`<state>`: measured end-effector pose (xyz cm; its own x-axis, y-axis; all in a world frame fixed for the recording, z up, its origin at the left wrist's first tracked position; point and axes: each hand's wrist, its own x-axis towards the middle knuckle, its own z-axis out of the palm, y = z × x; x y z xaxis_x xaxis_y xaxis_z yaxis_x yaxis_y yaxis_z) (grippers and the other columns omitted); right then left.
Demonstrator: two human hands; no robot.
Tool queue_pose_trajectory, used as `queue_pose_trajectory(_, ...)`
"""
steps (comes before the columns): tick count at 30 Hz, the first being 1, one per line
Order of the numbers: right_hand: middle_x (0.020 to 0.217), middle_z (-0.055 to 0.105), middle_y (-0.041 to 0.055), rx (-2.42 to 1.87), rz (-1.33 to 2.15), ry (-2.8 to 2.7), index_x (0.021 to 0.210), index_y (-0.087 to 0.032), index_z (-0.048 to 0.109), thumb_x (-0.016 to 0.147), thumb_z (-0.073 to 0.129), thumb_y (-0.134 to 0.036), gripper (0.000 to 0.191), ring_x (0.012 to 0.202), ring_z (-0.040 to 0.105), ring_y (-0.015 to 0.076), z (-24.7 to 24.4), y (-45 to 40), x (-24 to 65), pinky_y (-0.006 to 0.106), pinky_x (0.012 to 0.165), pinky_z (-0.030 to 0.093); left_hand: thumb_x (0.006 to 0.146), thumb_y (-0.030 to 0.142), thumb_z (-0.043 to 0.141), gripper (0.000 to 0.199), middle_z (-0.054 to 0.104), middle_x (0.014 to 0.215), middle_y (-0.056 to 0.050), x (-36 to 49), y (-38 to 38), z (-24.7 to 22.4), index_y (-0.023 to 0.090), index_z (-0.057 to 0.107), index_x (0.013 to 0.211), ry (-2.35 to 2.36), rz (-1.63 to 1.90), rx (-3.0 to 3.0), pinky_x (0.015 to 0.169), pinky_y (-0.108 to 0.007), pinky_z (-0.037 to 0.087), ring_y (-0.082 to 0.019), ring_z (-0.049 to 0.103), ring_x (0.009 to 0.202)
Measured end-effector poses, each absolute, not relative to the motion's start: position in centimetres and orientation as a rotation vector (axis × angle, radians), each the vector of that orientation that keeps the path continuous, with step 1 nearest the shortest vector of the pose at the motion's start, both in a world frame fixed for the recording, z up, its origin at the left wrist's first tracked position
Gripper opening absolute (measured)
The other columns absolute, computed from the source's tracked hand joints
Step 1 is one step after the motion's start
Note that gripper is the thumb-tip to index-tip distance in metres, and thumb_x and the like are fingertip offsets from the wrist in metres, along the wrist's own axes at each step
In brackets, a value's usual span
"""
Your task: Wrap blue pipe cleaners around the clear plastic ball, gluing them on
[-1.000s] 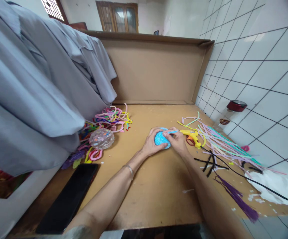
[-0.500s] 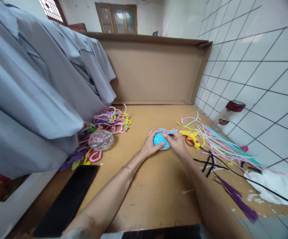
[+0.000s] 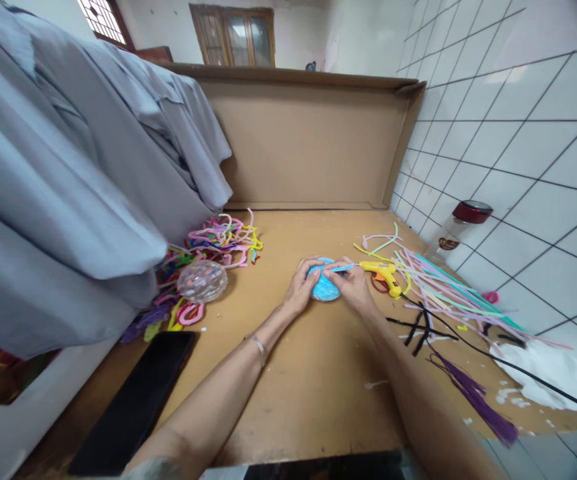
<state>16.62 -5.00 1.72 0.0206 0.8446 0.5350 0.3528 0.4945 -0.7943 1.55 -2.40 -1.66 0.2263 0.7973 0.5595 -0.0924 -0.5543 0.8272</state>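
Your left hand [image 3: 300,285] has shifted its thumb farther, gripping the blue coil [image 3: 325,291] steady; your right hand [image 3: 354,285] apparently pinches a strip [image 3: 344,268].

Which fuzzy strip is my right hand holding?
The light blue strip, its end pointing toward the yellow glue gun; the pastel strips farther right lie loose.

My left forearm [image 3: 223,395] and right forearm [image 3: 402,377] reach forward, converging. Left hand [image 3: 299,288] curled in a grip, palm inward. Right hand [image 3: 352,287] close beside it, held in a pinch; both my hands low.
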Motion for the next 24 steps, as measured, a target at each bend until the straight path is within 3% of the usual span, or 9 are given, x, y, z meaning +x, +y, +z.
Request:
queue_pose_trajectory(10, 0.079, 0.058, 0.0043, -1.046, 0.634, -1.765, 0.08, -0.02, 0.073, 0.083, 0.058, -0.053, 0.036, 0.08, 0.055, 0.0186, 3.4, -5.7, 17.6, 0.031, 0.071, 0.043, 0.086, 0.05, 0.058, 0.034, 0.064, 0.115, -0.01, 1.9, -2.0, -2.0, 0.02, 0.067, 0.1, 0.681, 1.475, 1.575, 0.11, -0.042, 0.037, -0.025, 0.053, 0.123)
queue_pose_trajectory(19, 0.082, 0.062, 0.0052, -1.069, 0.625, -1.727, 0.079, -0.02, 0.07, 0.083, 0.058, -0.046, 0.029, 0.084, 0.056, 0.0205, 3.1, -5.6, 17.1, 0.034, 0.077, 0.044, 0.083, 0.05, 0.061, 0.034, 0.063, 0.117, -0.01, 1.9, -2.1, -1.8, 0.02, 0.066, 0.098, 0.718, 1.471, 1.54, 0.106, -0.04, 0.039, -0.025, 0.055, 0.119)
queue_pose_trajectory(24, 0.082, 0.062, 0.0032, -1.07, 0.654, -1.675, 0.086, -0.02, 0.066, 0.081, 0.059, -0.04, 0.021, 0.08, 0.056, 0.0182, 3.2, -5.8, 16.8, 0.03, 0.071, 0.044, 0.08, 0.05, 0.064, 0.035, 0.063, 0.117, -0.01, 1.8, -2.2, -1.6, 0.019, 0.065, 0.098, 0.732, 1.458, 1.57, 0.105, -0.04, 0.04, -0.025, 0.056, 0.118)
